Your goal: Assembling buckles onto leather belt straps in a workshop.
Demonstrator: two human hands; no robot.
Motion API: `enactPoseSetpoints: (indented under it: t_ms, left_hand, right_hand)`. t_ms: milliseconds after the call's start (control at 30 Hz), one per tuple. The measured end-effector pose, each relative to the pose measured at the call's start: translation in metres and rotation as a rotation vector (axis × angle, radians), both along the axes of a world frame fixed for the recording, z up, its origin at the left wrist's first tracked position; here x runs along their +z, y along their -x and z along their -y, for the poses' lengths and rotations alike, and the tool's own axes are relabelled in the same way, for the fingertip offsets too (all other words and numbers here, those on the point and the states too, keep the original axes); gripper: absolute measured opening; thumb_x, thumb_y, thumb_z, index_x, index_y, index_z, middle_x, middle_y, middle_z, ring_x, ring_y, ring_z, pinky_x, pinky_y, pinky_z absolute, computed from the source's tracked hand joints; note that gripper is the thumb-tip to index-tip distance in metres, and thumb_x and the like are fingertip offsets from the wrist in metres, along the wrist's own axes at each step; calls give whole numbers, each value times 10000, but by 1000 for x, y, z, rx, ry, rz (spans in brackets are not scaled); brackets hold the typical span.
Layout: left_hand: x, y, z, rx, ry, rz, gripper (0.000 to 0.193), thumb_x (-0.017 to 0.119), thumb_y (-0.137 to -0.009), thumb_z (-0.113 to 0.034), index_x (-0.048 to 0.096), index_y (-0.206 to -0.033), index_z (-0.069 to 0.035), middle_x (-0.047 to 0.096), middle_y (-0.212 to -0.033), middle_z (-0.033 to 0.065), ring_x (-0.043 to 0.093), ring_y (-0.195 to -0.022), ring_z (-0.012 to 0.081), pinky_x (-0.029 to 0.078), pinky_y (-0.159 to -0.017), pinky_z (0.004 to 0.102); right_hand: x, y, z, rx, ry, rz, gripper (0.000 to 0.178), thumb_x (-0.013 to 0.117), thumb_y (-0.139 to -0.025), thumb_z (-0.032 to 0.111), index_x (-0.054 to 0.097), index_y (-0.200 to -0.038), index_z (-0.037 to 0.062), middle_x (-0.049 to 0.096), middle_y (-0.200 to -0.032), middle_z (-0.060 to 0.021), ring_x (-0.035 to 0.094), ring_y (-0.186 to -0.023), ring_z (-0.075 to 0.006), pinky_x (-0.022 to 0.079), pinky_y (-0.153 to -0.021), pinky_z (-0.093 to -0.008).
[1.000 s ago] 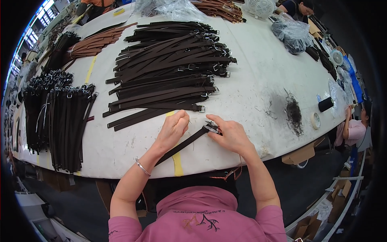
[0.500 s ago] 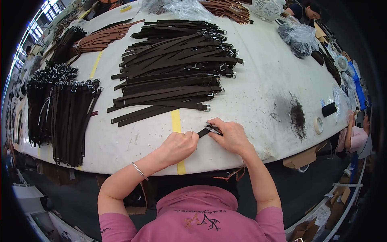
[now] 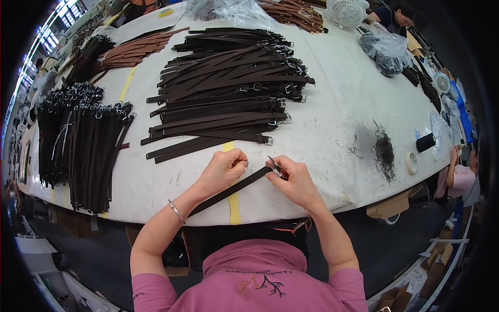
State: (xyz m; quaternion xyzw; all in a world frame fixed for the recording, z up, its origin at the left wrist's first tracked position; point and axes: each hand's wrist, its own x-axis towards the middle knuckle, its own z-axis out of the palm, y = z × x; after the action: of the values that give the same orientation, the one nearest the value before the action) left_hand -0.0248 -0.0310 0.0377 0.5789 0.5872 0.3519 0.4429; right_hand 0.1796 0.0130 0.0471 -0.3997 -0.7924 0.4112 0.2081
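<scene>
My right hand (image 3: 295, 182) is closed around a pair of small thread snips (image 3: 276, 166), their pointed blades sticking out past the fingers. A dark brown strap (image 3: 235, 190) slants across the table in front of me. Its upper end lies at my right fingertips, and its lower end passes beneath my left forearm. Just above the strap, my left hand (image 3: 226, 169) is raised with its fingers curled tightly together. Whatever those fingers may pinch is too small to tell.
Dark brown buckled straps (image 3: 228, 83) lie piled ahead, with upright bundles of buckled straps (image 3: 91, 151) at the left. To the right are loose thread scraps (image 3: 383, 153), a black thread spool (image 3: 425, 142) and a tape roll (image 3: 411, 162). Other people sit at the table's far edges.
My left hand has let go of the strap and moved left and upward, baring the strap's length. The snips in my right hand now point more upward.
</scene>
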Motion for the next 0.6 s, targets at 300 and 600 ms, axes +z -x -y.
enactPoseSetpoints:
  t_ms: [300, 600]
  left_hand:
    - [7, -18, -6, -79, 232, 621, 203, 488, -931, -147, 550, -974, 41, 628, -792, 98, 623, -593, 109, 509, -476, 198]
    - [5, -24, -14, -164, 388, 877, 401, 357, -971, -299, 487, -1145, 38, 590, -1009, 171, 661, -814, 225, 546, -516, 245]
  right_hand:
    - [-6, 16, 8, -79, -38, -302, 249, 662, -772, 92, 604, -1003, 21, 507, -568, -46, 462, -490, -108, 366, -464, -255]
    - [-17, 6, -1, -141, -399, -271, 92, 621, -803, 31, 606, -883, -12, 551, -657, -27, 460, -571, -73, 379, -501, -225]
